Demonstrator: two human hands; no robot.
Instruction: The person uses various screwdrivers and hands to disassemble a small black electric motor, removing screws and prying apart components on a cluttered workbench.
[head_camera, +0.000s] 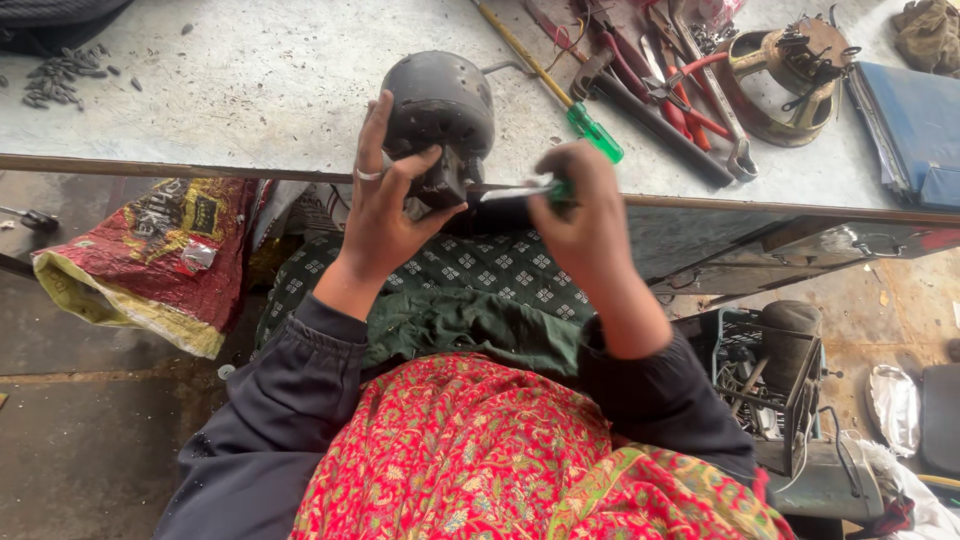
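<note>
So the left hand (385, 205) is wrapped around a dark rounded motor housing (438, 110) at the worktop (250, 90) edge, upper middle of the frame, fingers curled on its lower bracket. Right hand (580, 205) is closed around a green-handled screwdriver (525, 188), tip pointing at the housing. Pliers and more tools (660, 85) are piled upper right.

My left hand (385, 205) on the motor housing (438, 110) at the workbench (250, 90) edge, my right hand (580, 205) just right of it with a small tool (520, 188), screwdriver (560, 100) behind, pliers (660, 85) farther right, sack (150, 260) below left, crate (770, 370) below right.
</note>
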